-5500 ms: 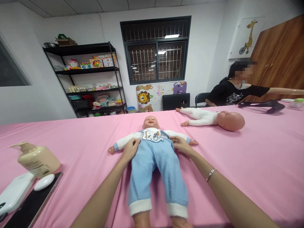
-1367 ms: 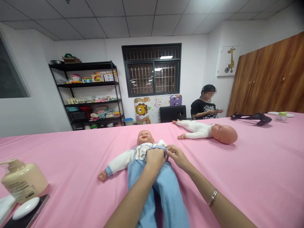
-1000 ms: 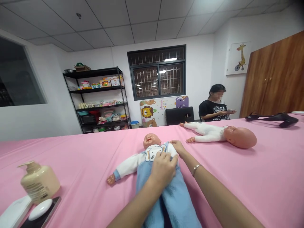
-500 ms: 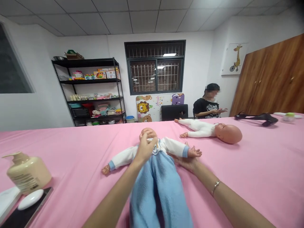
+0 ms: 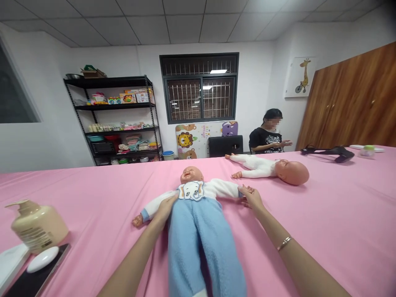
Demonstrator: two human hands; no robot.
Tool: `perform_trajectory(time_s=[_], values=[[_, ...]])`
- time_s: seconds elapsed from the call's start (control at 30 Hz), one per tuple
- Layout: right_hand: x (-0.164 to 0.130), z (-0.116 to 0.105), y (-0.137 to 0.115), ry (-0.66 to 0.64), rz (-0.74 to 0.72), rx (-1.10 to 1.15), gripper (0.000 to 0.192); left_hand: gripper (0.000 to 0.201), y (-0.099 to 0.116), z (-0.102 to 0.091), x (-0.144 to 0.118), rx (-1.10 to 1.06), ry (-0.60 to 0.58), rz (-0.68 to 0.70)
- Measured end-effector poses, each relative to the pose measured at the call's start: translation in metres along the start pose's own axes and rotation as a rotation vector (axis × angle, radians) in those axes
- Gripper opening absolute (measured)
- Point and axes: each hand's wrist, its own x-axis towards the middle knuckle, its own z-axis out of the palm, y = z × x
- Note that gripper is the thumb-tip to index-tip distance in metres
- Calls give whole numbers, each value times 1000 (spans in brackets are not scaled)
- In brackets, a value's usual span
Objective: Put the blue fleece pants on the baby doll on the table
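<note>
1. The baby doll (image 5: pixel 198 206) is lying face up at the lower centre of the frame on the pink table cover (image 5: pixel 324 206), already wearing its blue trousers and white top, with both arms stretched out sideways.
2. The left hand (image 5: pixel 163 208) is resting flat along the doll's side, under its outstretched arm on the left of the frame, fingers pressed together.
3. The right hand (image 5: pixel 252 198) is touching the doll's small hand on the right of the frame, fingertips lightly closing around it; whether it is truly pinching it I cannot tell.
4. Judging by this, the dressing appears mostly done, with only straightening of sleeves and limbs left.
5. A second doll (image 5: pixel 272 169) in white is lying well apart, upper right.
6. A pump bottle (image 5: pixel 37 225) is standing at the lower left, also well apart.
7. Open cover is spreading on both sides of the doll, so the arms are getting plenty of room; the table's far edge is running behind the doll's head.
</note>
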Motion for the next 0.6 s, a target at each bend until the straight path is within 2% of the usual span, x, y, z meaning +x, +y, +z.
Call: perform_trajectory(time_s=[0.1, 0.2, 0.27, 0.33, 0.37, 0.4, 0.5, 0.53, 0.57, 0.6], values=[[3, -3, 6, 125, -31, -251, 67, 36, -13, 0, 3, 152, 4, 17], [0, -3, 6, 171, -118, -534, 60, 37, -18, 0, 6, 181, 2, 39], [-8, 0, 0, 261, -282, -667, 51, 37, -16, -1, 6, 186, -9, 40], [-20, 8, -9, 275, -476, -625, 42, 36, -12, -2, 4, 221, -28, 31], [-28, 12, -13, 195, -513, -544, 38, 37, -10, -3, 4, 247, -36, 29], [-36, 17, -18, 45, -486, -453, 35, 39, -8, -4, 3, 274, -39, 28], [-56, 27, -27, -552, -183, -251, 40, 47, -5, -7, 0, 327, -24, 10], [-60, 28, -29, -710, -104, -222, 42, 49, -5, -8, 0, 333, -16, 0], [-61, 28, -29, -818, -63, -199, 43, 49, -6, -9, 0, 338, -13, -12], [-60, 27, -29, -861, -56, -172, 43, 49, -7, -10, 0, 344, -9, -24]])
